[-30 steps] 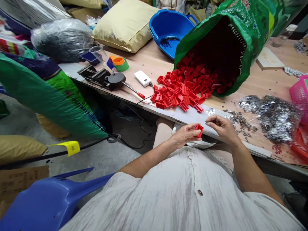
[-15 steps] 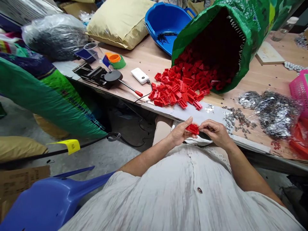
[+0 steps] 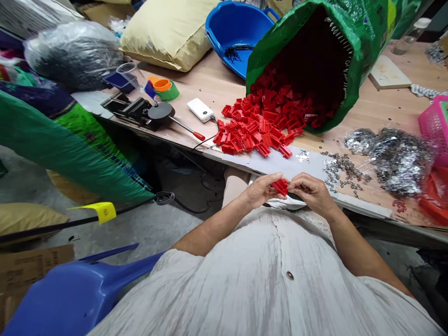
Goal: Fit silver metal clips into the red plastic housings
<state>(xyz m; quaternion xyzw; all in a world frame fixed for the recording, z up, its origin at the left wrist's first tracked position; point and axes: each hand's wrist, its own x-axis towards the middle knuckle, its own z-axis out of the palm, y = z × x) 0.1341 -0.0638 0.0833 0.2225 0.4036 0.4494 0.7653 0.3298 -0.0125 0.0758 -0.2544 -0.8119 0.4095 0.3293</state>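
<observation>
My left hand [image 3: 261, 191] and my right hand [image 3: 312, 192] meet at the table's near edge, both closed on one small red plastic clip [image 3: 280, 186] held between their fingertips. Just beyond them a heap of the same red clips [image 3: 257, 128] spills from a tipped green sack [image 3: 315, 56] onto the wooden table [image 3: 378, 112]. Loose small metal pieces [image 3: 341, 168] lie scattered on the table to the right of my right hand.
A clear bag of metal parts [image 3: 395, 156] and a pink basket [image 3: 434, 128] sit at right. A blue tub [image 3: 234, 32], yellow sack [image 3: 168, 32], white power bank [image 3: 200, 110] and black hand tool [image 3: 143, 111] lie left. A blue chair [image 3: 70, 298] stands below.
My right hand came in from the right and closed on the red clip with my left hand. The clip turned from upright to lying flat between the fingers.
</observation>
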